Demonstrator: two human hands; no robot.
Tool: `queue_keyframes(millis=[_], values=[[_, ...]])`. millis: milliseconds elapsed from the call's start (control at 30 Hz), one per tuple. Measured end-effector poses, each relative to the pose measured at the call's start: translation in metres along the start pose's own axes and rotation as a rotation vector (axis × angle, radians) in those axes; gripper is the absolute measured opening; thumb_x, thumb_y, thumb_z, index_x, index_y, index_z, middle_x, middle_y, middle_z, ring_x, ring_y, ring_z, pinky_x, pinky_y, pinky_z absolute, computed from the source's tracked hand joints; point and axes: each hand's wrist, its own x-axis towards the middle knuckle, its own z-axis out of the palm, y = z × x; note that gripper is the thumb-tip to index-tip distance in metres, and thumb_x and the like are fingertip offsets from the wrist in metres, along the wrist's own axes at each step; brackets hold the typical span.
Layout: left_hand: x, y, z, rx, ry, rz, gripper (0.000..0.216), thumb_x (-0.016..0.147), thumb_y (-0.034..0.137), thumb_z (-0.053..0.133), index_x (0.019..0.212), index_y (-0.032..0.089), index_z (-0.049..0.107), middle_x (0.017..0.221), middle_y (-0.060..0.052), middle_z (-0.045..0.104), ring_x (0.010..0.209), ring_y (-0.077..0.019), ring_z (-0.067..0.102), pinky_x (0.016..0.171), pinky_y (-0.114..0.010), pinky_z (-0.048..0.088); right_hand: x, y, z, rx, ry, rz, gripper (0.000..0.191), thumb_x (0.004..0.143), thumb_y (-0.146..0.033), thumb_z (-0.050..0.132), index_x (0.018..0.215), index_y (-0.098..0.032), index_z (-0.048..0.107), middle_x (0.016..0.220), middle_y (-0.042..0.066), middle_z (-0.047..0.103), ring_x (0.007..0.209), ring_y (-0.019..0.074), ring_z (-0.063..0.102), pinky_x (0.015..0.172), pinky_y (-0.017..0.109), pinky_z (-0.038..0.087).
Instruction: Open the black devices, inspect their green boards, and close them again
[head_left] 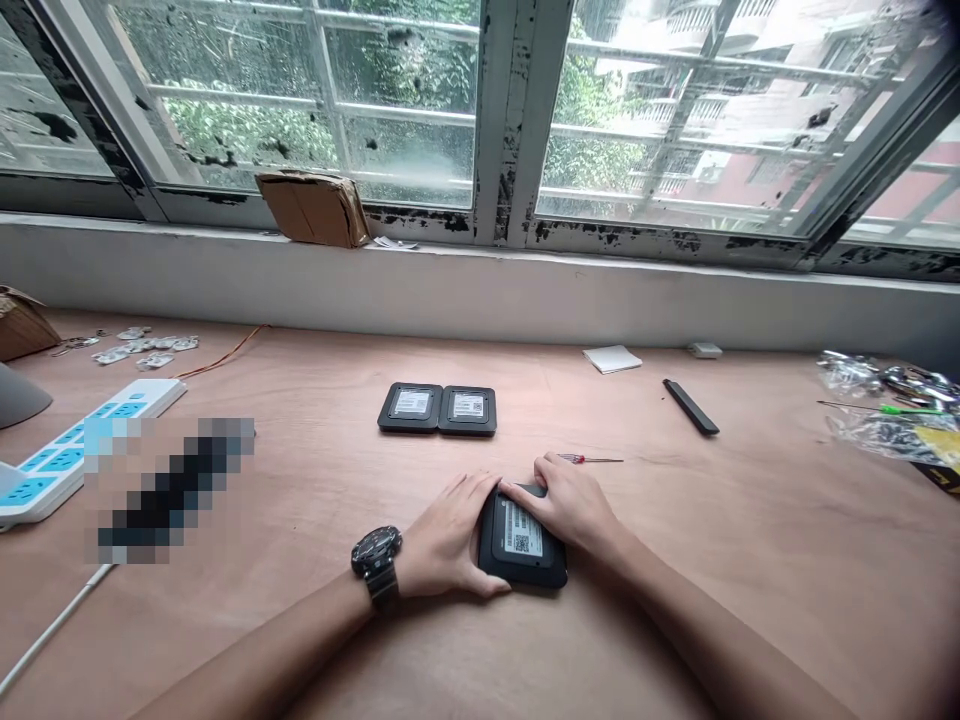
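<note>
My left hand (pixel 450 535) and my right hand (pixel 566 505) grip a black rounded-square device (pixel 521 548) from both sides, on the wood tabletop (pixel 675 560) near its front. Its upper face carries a white label with a QR code. A black watch (pixel 377 556) sits on my left wrist. Farther ahead, two similar black devices (pixel 436 410) lie side by side, labels up. Just beyond my right fingers lies a small red-handled screwdriver (pixel 581 459).
A white and blue power strip (pixel 97 445) with a cable lies at the left, beside a pixelated patch. Small metal parts (pixel 139 347) and a thin orange wire lie behind it. Plastic bags (pixel 885 420), a black bar (pixel 690 406) and white paper (pixel 612 359) lie right and ahead, below a window sill.
</note>
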Motion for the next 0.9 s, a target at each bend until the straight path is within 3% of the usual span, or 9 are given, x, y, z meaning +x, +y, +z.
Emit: queue_keyframes(millis=[100, 333, 600, 900], values=[[0.001, 0.003, -0.003, -0.022, -0.011, 0.002, 0.111, 0.059, 0.053, 0.089, 0.15, 0.023, 0.033, 0.146, -0.014, 0.048, 0.135, -0.0396, 0.046, 0.119, -0.056, 0.032, 0.001, 0.002, 0.002, 0.011, 0.009, 0.019, 0.058, 0.091, -0.077, 0.044, 0.071, -0.023, 0.051, 0.077, 0.005, 0.064, 0.066, 0.0195, 0.059, 0.061, 0.032, 0.035], [-0.001, 0.0, 0.002, 0.005, -0.018, -0.002, 0.119, 0.06, 0.053, 0.089, 0.155, 0.024, 0.024, 0.154, -0.014, 0.042, 0.143, -0.0394, 0.038, 0.125, -0.057, 0.019, -0.003, 0.002, 0.003, -0.039, 0.023, 0.068, 0.053, 0.096, -0.07, 0.043, 0.072, -0.024, 0.051, 0.075, 0.006, 0.066, 0.06, 0.0185, 0.056, 0.053, 0.032, 0.028], [-0.001, -0.003, 0.006, 0.031, -0.026, -0.022, 0.117, 0.057, 0.052, 0.09, 0.152, 0.02, 0.029, 0.153, -0.015, 0.043, 0.143, -0.0385, 0.039, 0.126, -0.055, 0.017, -0.005, -0.008, 0.004, -0.092, 0.037, 0.049, 0.059, 0.093, -0.077, 0.039, 0.079, -0.023, 0.056, 0.086, 0.009, 0.068, 0.076, 0.0234, 0.063, 0.063, 0.033, 0.036], [-0.002, -0.007, 0.008, 0.05, -0.054, -0.045, 0.128, 0.058, 0.056, 0.09, 0.158, 0.018, 0.019, 0.158, -0.019, 0.037, 0.147, -0.0404, 0.034, 0.125, -0.058, 0.019, -0.004, -0.006, 0.002, -0.078, 0.005, 0.042, 0.063, 0.09, -0.081, 0.04, 0.078, -0.022, 0.06, 0.086, 0.009, 0.067, 0.076, 0.0226, 0.063, 0.066, 0.034, 0.038]])
